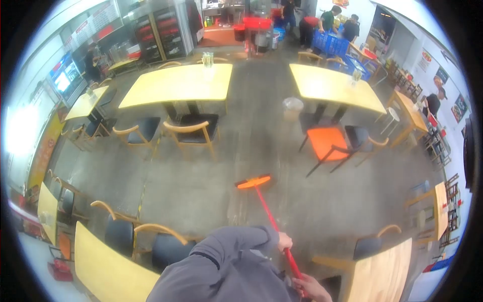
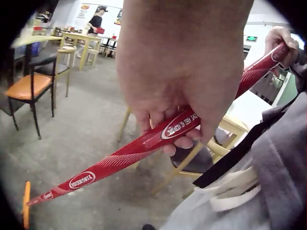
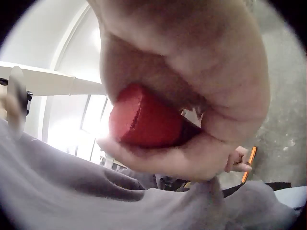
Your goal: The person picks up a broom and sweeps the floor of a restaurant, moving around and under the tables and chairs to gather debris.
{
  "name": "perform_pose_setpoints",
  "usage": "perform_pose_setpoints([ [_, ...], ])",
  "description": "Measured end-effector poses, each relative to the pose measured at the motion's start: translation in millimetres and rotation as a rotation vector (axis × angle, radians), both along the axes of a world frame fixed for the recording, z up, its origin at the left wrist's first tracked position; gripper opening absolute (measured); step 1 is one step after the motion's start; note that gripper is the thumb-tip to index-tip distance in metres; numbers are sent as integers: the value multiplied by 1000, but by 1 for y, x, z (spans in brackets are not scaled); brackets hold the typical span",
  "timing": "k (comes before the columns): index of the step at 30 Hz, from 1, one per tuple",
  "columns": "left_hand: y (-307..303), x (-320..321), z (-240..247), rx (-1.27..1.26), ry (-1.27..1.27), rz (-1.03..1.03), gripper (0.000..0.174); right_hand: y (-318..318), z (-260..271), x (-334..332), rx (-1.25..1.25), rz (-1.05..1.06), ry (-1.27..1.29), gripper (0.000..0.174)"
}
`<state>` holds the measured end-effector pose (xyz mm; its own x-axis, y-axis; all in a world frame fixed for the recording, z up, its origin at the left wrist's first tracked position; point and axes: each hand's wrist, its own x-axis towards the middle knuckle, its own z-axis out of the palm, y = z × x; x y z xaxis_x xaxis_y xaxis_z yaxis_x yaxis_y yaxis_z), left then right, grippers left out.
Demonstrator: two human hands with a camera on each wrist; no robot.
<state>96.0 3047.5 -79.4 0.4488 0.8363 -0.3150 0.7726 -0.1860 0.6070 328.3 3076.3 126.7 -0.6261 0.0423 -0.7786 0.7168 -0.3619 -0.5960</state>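
A long-handled floor tool with a red pole (image 1: 266,210) and a wide, flat orange head (image 1: 254,181) slants away from the body, its dark-edged head down at the floor. My left hand (image 1: 285,241) grips the pole partway along, its fingers curled underneath in the left wrist view. White oval labels mark the pole (image 2: 115,165) there. Higher up, near the body, my right hand (image 1: 313,289) holds the upper end. From the right wrist view, the rounded red pole end (image 3: 144,117) pokes out of my right hand (image 3: 216,110), with thumb and fingers wrapped round it.
Grey concrete floor (image 1: 201,173) surrounds the head. Yellow tables (image 1: 176,85) with wooden chairs (image 1: 191,128) stand ahead; an orange-seated chair (image 1: 327,143) is at right. A pale wooden table (image 1: 380,274) lies close on the right. People stand near blue crates (image 1: 329,44) at the back.
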Motion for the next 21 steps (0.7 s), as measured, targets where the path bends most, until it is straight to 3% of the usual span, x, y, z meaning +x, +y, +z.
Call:
perform_pose_setpoints([
  [1,3,-25,-5,38,22,77,28,5,-10,-33,-93,-25,-100,17],
  [3,8,-80,-23,114,68,234,27,17,-16,-87,-66,10,-47,17],
  [6,7,-153,-6,306,213,425,26,36,-26,-170,11,48,33,19],
  [8,2,-188,-8,459,276,770,33,51,-40,-218,37,73,97,18],
  [10,-3,-203,9,405,-15,1375,49,59,-51,-269,60,129,150,18],
  [11,-6,-213,26,279,-157,1580,50,61,-52,-295,100,168,153,17],
  [14,-13,-272,-28,-447,-1531,1498,48,64,-72,-373,60,161,171,14],
  [15,-14,-279,-23,-241,-1609,1405,56,67,-85,-399,32,151,174,13],
  [18,-3,-331,-39,-261,-1859,1443,54,70,-152,-465,-16,99,226,12],
  [19,-5,-342,-13,-296,-1797,1555,50,69,-165,-481,-40,105,200,12],
  [21,-9,-367,-54,-252,-1634,1565,45,72,-182,-518,-72,115,155,14],
])
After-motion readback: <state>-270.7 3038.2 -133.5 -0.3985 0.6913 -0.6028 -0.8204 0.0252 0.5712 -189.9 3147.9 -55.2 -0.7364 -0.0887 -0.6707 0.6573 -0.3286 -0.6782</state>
